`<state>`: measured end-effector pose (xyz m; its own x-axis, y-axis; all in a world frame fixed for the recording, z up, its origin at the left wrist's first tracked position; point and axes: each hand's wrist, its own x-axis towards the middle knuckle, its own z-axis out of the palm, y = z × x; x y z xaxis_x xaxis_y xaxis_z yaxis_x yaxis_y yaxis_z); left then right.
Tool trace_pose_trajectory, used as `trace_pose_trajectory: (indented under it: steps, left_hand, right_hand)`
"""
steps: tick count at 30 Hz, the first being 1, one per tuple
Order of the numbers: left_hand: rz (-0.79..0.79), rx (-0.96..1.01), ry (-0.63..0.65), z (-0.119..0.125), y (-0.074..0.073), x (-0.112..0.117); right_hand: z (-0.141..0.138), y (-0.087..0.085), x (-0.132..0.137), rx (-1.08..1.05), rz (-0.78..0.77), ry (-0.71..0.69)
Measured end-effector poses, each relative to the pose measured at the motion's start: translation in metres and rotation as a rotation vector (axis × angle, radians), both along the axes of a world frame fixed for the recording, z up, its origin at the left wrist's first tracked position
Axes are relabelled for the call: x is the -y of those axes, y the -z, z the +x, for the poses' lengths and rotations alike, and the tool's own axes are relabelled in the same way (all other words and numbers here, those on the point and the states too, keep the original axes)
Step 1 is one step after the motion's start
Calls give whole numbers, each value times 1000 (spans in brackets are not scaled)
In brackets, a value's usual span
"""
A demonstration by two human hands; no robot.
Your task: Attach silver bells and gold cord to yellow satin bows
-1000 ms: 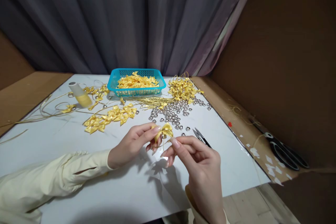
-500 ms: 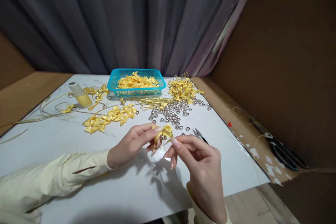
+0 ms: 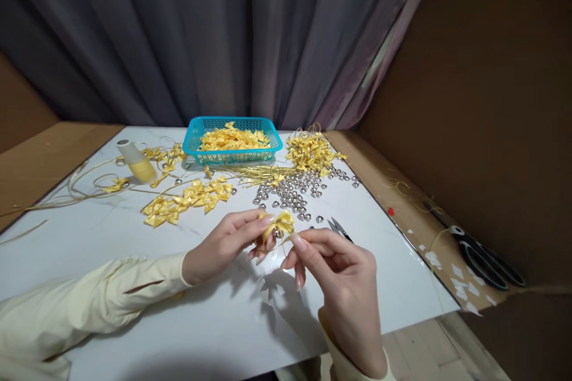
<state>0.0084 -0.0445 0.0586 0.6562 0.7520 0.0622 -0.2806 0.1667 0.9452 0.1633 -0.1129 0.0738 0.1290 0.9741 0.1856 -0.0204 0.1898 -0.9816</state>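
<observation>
Between thumb and fingers, my left hand (image 3: 232, 244) pinches a yellow ribbon bow (image 3: 284, 221) by its left loop. A small silver bead (image 3: 276, 233) sits at the bow's middle, with thin gold cord (image 3: 286, 241) around it. My right hand (image 3: 335, 268) has thumb and index finger closed on that cord, just right of the bow. Both hands are raised over the white tabletop (image 3: 214, 321). Loose silver beads (image 3: 292, 193) lie scattered just beyond them, and small scissors (image 3: 339, 228) rest behind my right hand.
A turquoise basket (image 3: 232, 158) holds yellow bows at the back. Finished-looking bows with cord (image 3: 313, 152) are heaped to its right. Loose bows (image 3: 192, 197) and a glue-like bottle (image 3: 137, 162) stand left. Black-handled scissors (image 3: 485, 259) and paper scraps (image 3: 460, 286) lie on the right.
My right fingers have shifted slightly, and the cord's end hangs differently below the bow. The left hand still holds the bow in nearly the same place.
</observation>
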Motion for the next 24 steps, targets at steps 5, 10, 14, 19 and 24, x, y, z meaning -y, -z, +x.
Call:
trace_pose_trajectory:
  steps: [5, 10, 14, 19, 24]
  left_hand:
    - [-56, 20, 10, 2, -2, 0]
    - [-132, 52, 52, 2, -5, 0]
    - [-172, 67, 86, 2, -6, 1]
    - [-164, 83, 94, 2, -6, 0]
    - [-138, 67, 65, 1, -5, 0]
  right_hand:
    - [2, 2, -1, 25, 22, -14]
    - [4, 2, -2, 68, 48, -20]
    - [5, 0, -2, 92, 67, -10]
    - [5, -2, -3, 135, 86, 3]
    - [5, -3, -2, 134, 84, 8]
